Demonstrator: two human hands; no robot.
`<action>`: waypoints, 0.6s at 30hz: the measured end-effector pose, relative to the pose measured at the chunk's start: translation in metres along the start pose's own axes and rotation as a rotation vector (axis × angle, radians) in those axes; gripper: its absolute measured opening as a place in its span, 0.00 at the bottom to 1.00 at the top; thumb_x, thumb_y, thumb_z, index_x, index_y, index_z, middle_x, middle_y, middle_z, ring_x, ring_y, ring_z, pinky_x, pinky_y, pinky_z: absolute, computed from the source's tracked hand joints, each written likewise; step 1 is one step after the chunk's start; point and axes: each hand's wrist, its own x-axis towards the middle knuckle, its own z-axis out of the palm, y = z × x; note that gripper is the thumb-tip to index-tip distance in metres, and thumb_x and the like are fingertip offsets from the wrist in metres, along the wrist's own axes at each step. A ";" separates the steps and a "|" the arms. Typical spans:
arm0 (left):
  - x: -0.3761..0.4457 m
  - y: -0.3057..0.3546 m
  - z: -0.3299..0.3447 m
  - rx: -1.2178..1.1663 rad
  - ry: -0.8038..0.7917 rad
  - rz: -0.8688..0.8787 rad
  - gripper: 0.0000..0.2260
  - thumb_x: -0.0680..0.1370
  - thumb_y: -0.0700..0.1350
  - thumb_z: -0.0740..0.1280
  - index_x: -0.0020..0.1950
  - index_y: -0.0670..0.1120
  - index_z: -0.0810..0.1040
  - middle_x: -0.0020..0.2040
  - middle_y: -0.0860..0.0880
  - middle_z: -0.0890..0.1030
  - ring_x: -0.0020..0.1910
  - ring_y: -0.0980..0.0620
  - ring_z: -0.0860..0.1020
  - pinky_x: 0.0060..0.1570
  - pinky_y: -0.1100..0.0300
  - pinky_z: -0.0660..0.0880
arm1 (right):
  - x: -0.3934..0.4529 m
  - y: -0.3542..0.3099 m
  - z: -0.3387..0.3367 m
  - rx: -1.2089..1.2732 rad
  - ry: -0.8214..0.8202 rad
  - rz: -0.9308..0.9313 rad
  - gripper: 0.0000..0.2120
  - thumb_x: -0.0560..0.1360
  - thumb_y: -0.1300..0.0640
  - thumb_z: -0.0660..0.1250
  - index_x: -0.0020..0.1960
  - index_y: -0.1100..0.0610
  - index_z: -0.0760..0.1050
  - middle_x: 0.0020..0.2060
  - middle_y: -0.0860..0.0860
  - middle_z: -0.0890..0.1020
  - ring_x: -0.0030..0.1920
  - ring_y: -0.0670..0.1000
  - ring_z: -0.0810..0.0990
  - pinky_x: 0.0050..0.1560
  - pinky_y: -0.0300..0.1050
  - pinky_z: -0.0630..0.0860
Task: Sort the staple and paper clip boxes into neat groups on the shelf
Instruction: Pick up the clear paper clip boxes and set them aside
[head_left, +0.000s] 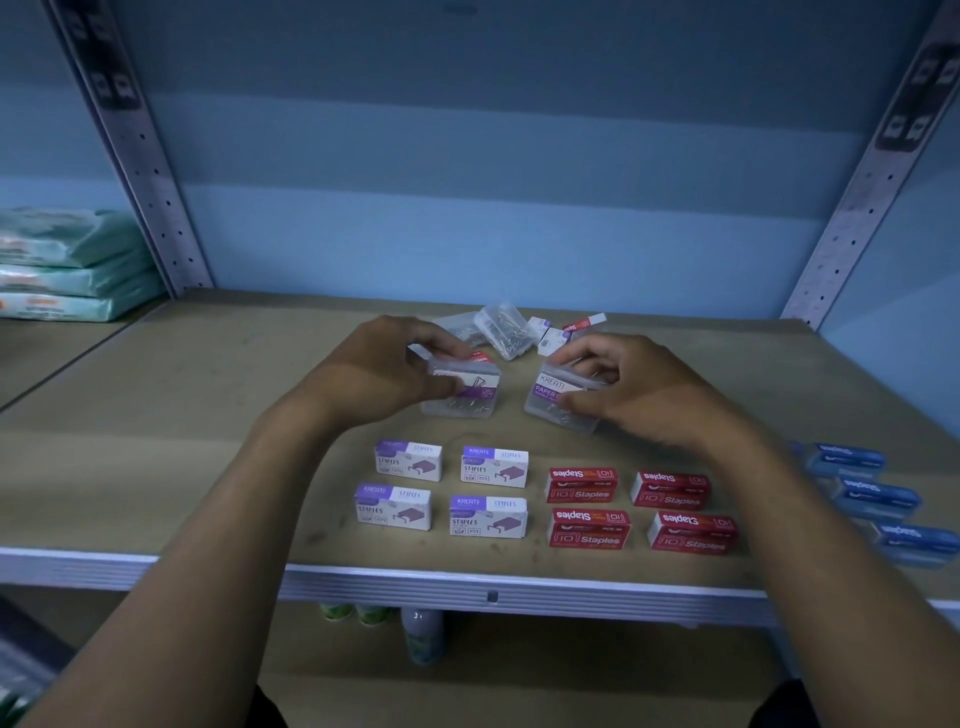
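The left hand (384, 371) grips a clear paper clip box (464, 389), fingers curled over its far top edge and thumb on its near face. The right hand (641, 387) grips a second clear paper clip box (551, 395), labelled KREATI PAPER, with fingers over the top and thumb against the near side; this box is tilted. Both forearms reach in from the near edge of the shelf (156, 415), and the two held boxes sit just beside each other near its middle.

At 12 o'clock from the hands lies an unsorted pile: two more clear paper clip boxes (504, 330), two small white staple boxes (550, 335) and one red-and-white staple box (584, 322), touching or overlapping. A red edge also shows behind the left-hand box; what it belongs to cannot be told.

At 6 o'clock from the hands, four white-and-purple KREATI staple boxes (493, 467) stand in a two-by-two block, slightly apart. Just at 3 o'clock of that block, four red staple boxes (587, 529) form a second two-by-two block. Farther toward 3 o'clock, partly behind the right forearm, three blue staple boxes (875, 499) lie in a slanted column.

At 9 o'clock, on the neighbouring shelf, three pale green packs (67, 265) are stacked.
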 end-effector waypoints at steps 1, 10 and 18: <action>-0.001 -0.002 -0.001 0.015 -0.006 -0.005 0.13 0.71 0.49 0.77 0.54 0.57 0.84 0.52 0.60 0.82 0.45 0.54 0.81 0.42 0.69 0.74 | 0.000 -0.001 0.001 -0.010 -0.002 -0.002 0.15 0.73 0.56 0.76 0.56 0.42 0.81 0.48 0.40 0.85 0.50 0.40 0.82 0.51 0.39 0.77; -0.001 -0.009 -0.002 0.023 -0.033 -0.012 0.13 0.72 0.50 0.76 0.56 0.56 0.83 0.51 0.61 0.81 0.43 0.67 0.78 0.39 0.76 0.68 | -0.003 -0.004 0.001 -0.102 0.002 0.019 0.14 0.74 0.50 0.75 0.59 0.39 0.80 0.50 0.37 0.81 0.47 0.34 0.77 0.42 0.29 0.69; -0.015 -0.015 -0.021 -0.038 -0.003 -0.001 0.12 0.73 0.48 0.75 0.56 0.56 0.83 0.53 0.62 0.82 0.46 0.60 0.80 0.44 0.71 0.71 | -0.001 -0.012 0.009 -0.061 0.100 -0.019 0.11 0.73 0.48 0.75 0.55 0.40 0.83 0.47 0.39 0.85 0.48 0.39 0.82 0.46 0.36 0.73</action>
